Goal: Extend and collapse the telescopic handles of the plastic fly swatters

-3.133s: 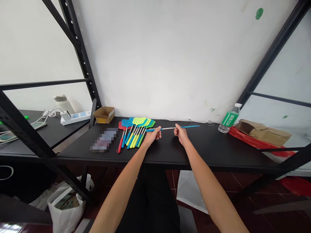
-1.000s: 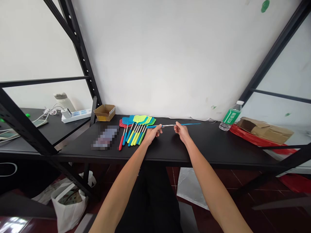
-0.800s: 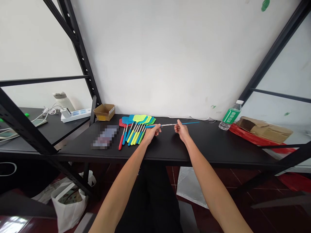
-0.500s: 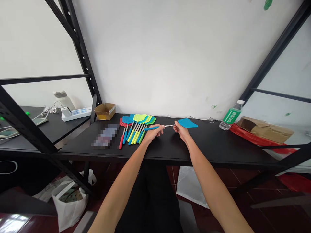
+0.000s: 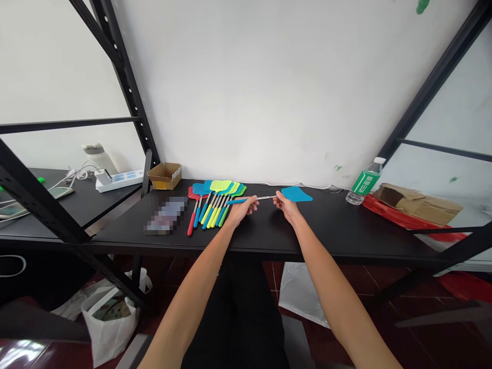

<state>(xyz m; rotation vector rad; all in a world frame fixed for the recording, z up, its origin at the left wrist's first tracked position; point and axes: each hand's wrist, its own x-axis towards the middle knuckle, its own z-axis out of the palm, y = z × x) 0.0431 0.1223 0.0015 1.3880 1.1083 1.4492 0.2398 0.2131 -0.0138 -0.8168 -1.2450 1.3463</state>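
A blue fly swatter (image 5: pixel 296 193) is held sideways above the black table (image 5: pixel 330 230), its head to the right. My left hand (image 5: pixel 245 207) is closed around its blue handle. With a pinch, my right hand (image 5: pixel 284 203) grips the metal rod close to the swatter's head. Just left of my left hand lies a row of several fly swatters (image 5: pixel 217 202) in red, blue, yellow-green and green. Their heads overlap toward the wall and their handles point toward me.
An open cardboard box (image 5: pixel 165 177) stands at the table's back left, behind a blurred-out patch. On the right are a water bottle (image 5: pixel 365 182) and a flattened brown cardboard piece (image 5: pixel 418 202) on red plastic. Black shelf posts (image 5: pixel 130 87) rise at both sides.
Both hands keep their hold on the blue fly swatter with hardly any movement. The whole view has shifted very slightly.
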